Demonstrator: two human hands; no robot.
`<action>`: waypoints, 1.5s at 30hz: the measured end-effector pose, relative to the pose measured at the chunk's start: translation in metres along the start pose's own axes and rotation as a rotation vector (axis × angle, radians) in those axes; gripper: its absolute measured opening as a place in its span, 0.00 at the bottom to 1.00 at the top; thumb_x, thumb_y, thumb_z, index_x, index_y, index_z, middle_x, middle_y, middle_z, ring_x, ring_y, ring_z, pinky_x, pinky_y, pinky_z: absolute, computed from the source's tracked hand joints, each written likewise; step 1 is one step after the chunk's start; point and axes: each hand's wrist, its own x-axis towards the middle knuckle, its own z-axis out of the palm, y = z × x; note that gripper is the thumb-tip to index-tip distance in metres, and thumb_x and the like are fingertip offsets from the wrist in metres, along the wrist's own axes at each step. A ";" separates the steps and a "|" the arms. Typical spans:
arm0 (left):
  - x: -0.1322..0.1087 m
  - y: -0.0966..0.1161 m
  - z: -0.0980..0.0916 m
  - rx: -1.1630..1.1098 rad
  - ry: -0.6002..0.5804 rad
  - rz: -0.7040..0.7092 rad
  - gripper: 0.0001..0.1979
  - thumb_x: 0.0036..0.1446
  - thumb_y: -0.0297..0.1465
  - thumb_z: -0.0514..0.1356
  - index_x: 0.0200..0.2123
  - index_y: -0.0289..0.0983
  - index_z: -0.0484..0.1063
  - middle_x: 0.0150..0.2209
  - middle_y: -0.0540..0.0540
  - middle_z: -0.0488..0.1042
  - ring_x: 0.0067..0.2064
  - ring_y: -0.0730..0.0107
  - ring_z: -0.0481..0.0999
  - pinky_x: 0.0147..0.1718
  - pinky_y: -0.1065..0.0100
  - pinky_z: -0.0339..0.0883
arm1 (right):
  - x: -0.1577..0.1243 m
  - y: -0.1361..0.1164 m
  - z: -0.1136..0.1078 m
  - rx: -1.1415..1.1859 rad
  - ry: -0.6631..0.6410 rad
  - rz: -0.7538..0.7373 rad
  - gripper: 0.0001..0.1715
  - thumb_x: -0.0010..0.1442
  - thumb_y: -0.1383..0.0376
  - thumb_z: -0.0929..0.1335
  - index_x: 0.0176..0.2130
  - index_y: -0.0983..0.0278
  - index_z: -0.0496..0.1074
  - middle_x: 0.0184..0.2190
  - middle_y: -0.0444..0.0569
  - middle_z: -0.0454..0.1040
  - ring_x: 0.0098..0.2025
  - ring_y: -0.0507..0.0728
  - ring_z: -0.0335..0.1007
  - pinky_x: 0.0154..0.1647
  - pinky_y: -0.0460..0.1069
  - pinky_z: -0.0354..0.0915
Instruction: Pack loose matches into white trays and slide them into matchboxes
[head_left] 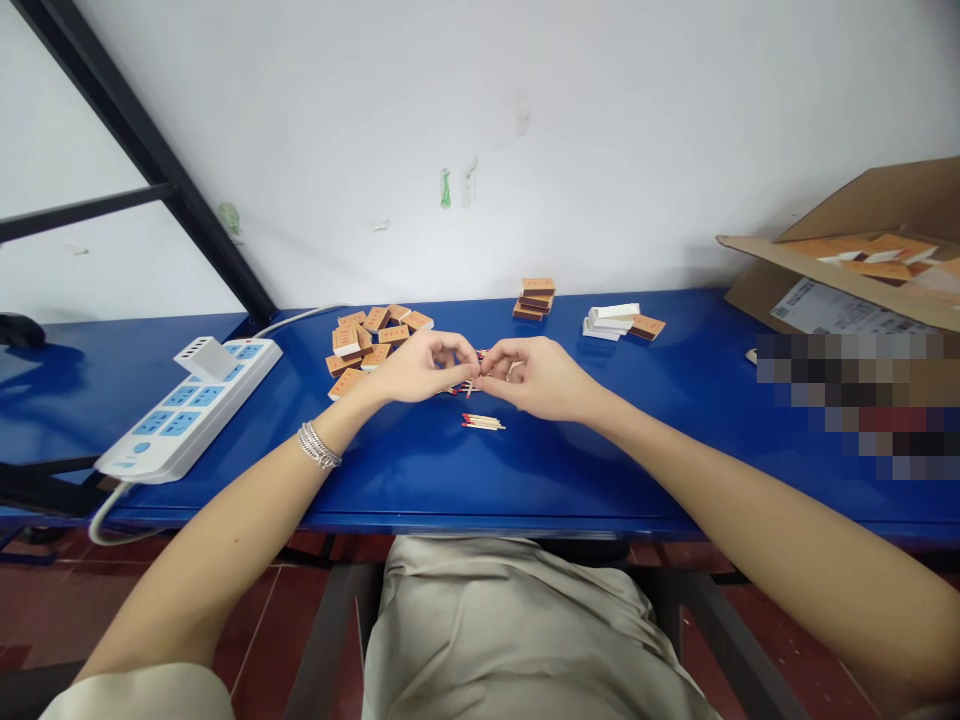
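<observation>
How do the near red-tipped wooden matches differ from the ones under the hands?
The near red-tipped wooden matches lie side by side, heads leftward; the far matches lie crossed. The near matches show clearly; the left hand and right hand partly hide the far matches. Both have red tips.

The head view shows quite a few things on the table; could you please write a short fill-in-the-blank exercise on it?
1. The silver bracelet is on the person's ____ wrist.
2. The row of matches lying nearer the person than the left hand and right hand has ____ heads.
3. The tabletop is coloured ____.
4. The cardboard box stands on the person's ____ side.

Missing words: left; red; blue; right.
</observation>
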 end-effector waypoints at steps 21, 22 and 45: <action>0.000 -0.011 -0.015 0.481 0.026 -0.022 0.10 0.56 0.35 0.62 0.36 0.34 0.77 0.27 0.49 0.76 0.22 0.79 0.66 0.24 0.72 0.60 | 0.000 0.001 -0.002 -0.164 -0.145 -0.012 0.12 0.53 0.58 0.72 0.27 0.64 0.74 0.25 0.44 0.76 0.26 0.50 0.68 0.29 0.45 0.60; -0.001 -0.012 -0.018 0.501 -0.009 -0.034 0.09 0.55 0.34 0.62 0.35 0.34 0.77 0.26 0.49 0.75 0.22 0.78 0.67 0.24 0.72 0.60 | 0.000 0.001 -0.002 -0.183 -0.164 -0.006 0.12 0.54 0.57 0.72 0.27 0.64 0.74 0.25 0.44 0.76 0.26 0.50 0.68 0.29 0.45 0.60; -0.003 -0.018 -0.031 0.603 -0.209 -0.061 0.09 0.51 0.33 0.65 0.35 0.36 0.79 0.32 0.47 0.76 0.30 0.72 0.71 0.31 0.70 0.63 | -0.002 -0.006 -0.006 -0.320 -0.310 0.040 0.05 0.52 0.67 0.68 0.30 0.63 0.77 0.26 0.43 0.77 0.26 0.50 0.68 0.30 0.44 0.60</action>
